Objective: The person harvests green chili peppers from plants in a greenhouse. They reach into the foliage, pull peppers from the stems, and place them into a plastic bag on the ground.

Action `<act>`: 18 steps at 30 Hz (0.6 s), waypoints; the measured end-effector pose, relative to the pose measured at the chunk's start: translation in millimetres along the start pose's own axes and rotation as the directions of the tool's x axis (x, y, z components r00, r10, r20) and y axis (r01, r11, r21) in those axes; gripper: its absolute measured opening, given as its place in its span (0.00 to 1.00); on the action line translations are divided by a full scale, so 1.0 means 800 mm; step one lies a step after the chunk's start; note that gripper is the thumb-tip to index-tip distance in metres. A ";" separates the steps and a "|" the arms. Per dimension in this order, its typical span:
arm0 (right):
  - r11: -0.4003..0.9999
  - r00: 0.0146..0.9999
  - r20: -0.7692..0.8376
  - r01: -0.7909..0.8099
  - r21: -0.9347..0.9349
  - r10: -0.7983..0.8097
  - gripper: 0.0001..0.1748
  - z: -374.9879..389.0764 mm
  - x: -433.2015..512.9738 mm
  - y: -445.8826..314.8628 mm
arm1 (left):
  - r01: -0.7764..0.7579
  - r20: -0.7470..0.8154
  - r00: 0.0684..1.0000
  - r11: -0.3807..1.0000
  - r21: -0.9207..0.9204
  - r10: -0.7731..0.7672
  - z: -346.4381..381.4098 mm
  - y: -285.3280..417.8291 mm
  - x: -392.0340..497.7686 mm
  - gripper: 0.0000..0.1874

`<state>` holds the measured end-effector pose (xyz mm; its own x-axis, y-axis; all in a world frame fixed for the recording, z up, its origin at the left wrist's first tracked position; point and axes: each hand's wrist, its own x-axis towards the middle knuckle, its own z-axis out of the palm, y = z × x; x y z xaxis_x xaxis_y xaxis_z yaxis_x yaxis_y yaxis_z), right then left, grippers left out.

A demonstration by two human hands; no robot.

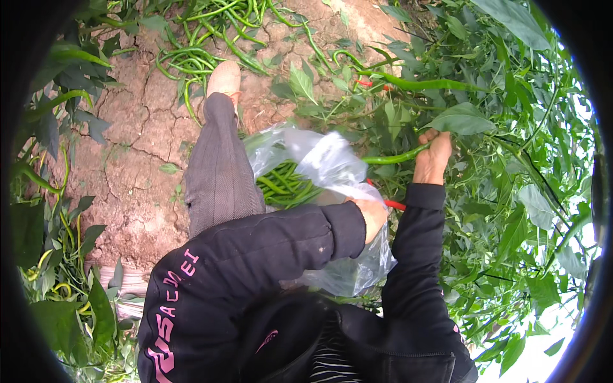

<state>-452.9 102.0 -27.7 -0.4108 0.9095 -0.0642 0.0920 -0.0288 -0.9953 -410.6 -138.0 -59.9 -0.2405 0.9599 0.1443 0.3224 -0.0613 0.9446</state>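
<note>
My right hand (435, 155) is closed around one end of a long green chili pepper (392, 159), beside the leafy pepper plants. Whether that pepper is still joined to a stem cannot be made out. A clear plastic bag (330, 155) lies in front of me, and my left hand (373, 218) grips its side, with the fingers partly covered by the film. Several green chili peppers (285, 184) fill the part of the bag that shows through its mouth. Just past my left hand a red chili pepper (395, 205) sticks out.
Green chili peppers (196, 57) lie heaped on the cracked soil (139, 119), near my shoe (224, 79). Dense pepper plants (507, 191) stand on the right, with a large pepper (426, 84) among their leaves. More plants (72, 306) line the left side.
</note>
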 end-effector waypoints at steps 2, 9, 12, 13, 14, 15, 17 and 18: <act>0.990 0.992 -0.005 -0.127 0.054 0.127 0.08 0.001 -0.001 0.001 | 0.030 0.018 0.999 1.000 0.004 -0.030 0.000 -0.002 0.000 0.07; 0.920 0.947 0.060 -0.321 0.225 0.316 0.11 -0.005 0.009 0.008 | -0.053 0.009 0.999 0.998 0.046 0.053 -0.005 -0.003 -0.001 0.07; 0.696 0.815 0.249 -0.577 0.427 0.523 0.15 -0.011 0.018 0.001 | -0.045 0.005 0.999 0.993 0.113 0.045 -0.006 -0.001 -0.004 0.07; 0.729 0.823 0.155 -0.559 0.395 0.547 0.13 -0.013 0.018 0.002 | -0.045 0.011 0.999 0.992 0.119 0.044 -0.005 -0.001 -0.005 0.07; 0.789 0.855 0.073 -0.504 0.351 0.513 0.10 -0.013 0.018 0.000 | -0.050 0.004 0.999 0.992 0.113 0.050 -0.005 -0.002 -0.006 0.07; 0.826 0.870 0.003 -0.469 0.313 0.494 0.09 -0.014 0.015 -0.001 | -0.056 -0.004 0.998 0.993 0.107 0.057 -0.004 -0.003 -0.006 0.07; 0.809 0.872 -0.018 -0.446 0.382 0.489 0.10 -0.007 0.003 -0.002 | -0.056 0.012 0.998 0.983 0.173 0.054 -0.003 -0.003 -0.004 0.07; 0.789 0.867 0.069 -0.480 0.385 0.494 0.10 -0.001 -0.006 -0.004 | -0.048 0.029 0.999 0.979 0.200 0.043 -0.003 -0.003 -0.002 0.08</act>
<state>-450.3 98.0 -24.1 -0.3730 0.7456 -0.5523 -0.0792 -0.6186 -0.7817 -412.7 -139.9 -61.5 -0.1998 0.9639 0.1760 0.5102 -0.0510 0.8585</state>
